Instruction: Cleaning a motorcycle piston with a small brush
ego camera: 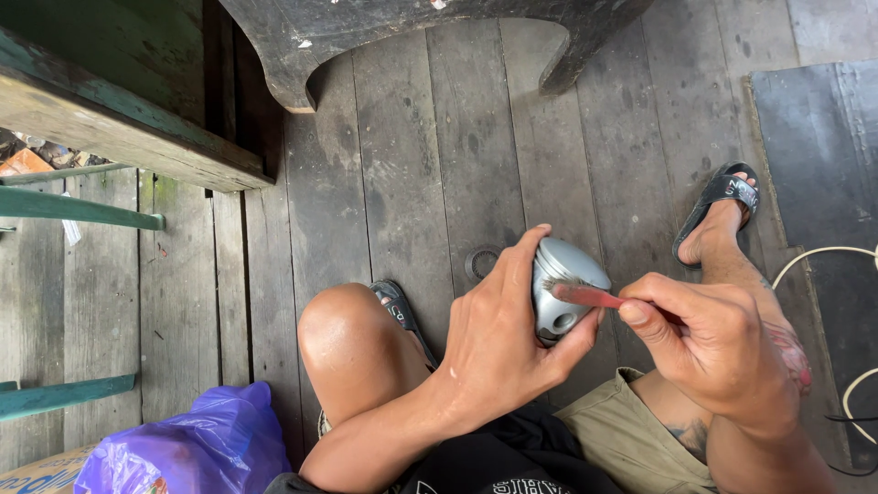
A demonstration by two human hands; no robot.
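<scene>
My left hand grips a small grey metal piston-like part, fingers wrapped over its top and underside. My right hand holds a red-handled brush by the handle, and the bristle end rests against the side of the metal part. Both hands sit above my knees, over a dark wooden plank floor.
A purple plastic bag lies at the lower left by my left knee. A dark wooden stool or bench stands ahead, with green rails at left. A black mat and white cable lie at right. A round ring rests on the floor.
</scene>
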